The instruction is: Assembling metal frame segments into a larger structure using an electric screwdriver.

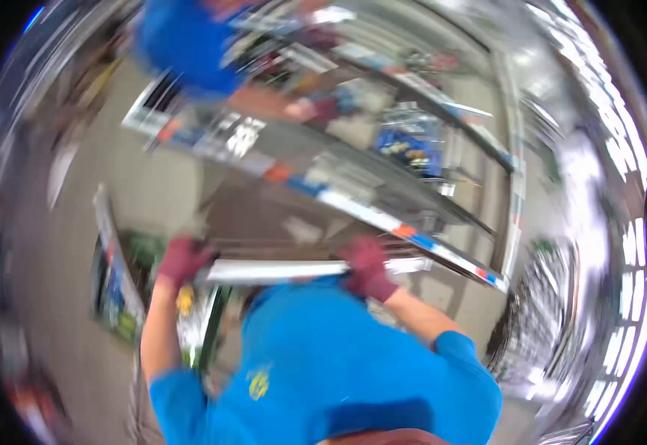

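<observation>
Item one: my left hand point(182, 259), in a dark red glove, was closed around the left end of a long pale flat panel point(279, 271), fingers wrapped over its upper edge. Item two: my right hand point(368, 267), gloved the same, gripped the panel further along, toward its right end, with the knuckles up. The panel lay roughly level across the lower middle of the view, held just in front of my blue shirt point(323, 363) and between me and a dark metal shelf unit point(353, 200). Item three: the shelf unit ran at a slant from upper left to lower right, its front rail point(383, 219) carrying a strip of white, orange and blue tags. Item four: a second person in a blue top point(190, 44) stood on the far side of the shelving, one gloved hand point(316, 111) resting near the upper shelf. Item five: blue packages point(408, 152) sat on a shelf further back. Item six: a stack of green and yellow goods point(119, 297) stood at my lower left, by the grey floor point(64, 245). Heavy motion blur hid all finer detail.
</observation>
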The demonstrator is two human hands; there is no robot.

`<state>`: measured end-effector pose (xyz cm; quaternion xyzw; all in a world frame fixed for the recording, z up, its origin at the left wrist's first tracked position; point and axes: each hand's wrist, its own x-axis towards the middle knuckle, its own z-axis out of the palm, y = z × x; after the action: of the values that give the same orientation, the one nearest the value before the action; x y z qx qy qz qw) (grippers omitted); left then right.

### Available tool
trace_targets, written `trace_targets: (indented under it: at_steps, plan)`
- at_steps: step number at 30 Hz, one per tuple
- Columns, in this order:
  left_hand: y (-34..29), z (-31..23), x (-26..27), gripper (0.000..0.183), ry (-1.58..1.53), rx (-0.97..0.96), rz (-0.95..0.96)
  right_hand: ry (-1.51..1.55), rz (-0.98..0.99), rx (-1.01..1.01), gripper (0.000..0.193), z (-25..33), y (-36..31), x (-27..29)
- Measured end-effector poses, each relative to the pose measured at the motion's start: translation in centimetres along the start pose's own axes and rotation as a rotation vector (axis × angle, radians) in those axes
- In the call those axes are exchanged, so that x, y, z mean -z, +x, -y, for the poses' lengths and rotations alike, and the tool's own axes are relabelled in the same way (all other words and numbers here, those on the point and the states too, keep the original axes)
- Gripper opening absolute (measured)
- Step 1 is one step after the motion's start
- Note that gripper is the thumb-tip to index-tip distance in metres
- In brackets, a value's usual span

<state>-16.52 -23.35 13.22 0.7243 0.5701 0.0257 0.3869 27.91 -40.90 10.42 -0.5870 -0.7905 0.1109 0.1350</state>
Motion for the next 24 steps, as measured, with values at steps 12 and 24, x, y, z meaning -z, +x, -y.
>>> trace_targets:
  at_steps: [12,24]
  plan:
    - [6.3,-1.4,1.6,0.022,-0.326,-0.15,0.283,-0.008,0.114,-0.221,0.092,-0.2,-2.6,2.5]
    - [13.8,6.8,-8.1,0.035,-1.075,0.252,-0.048,0.326,-0.063,-0.579,0.09,1.0,-3.8,2.0]
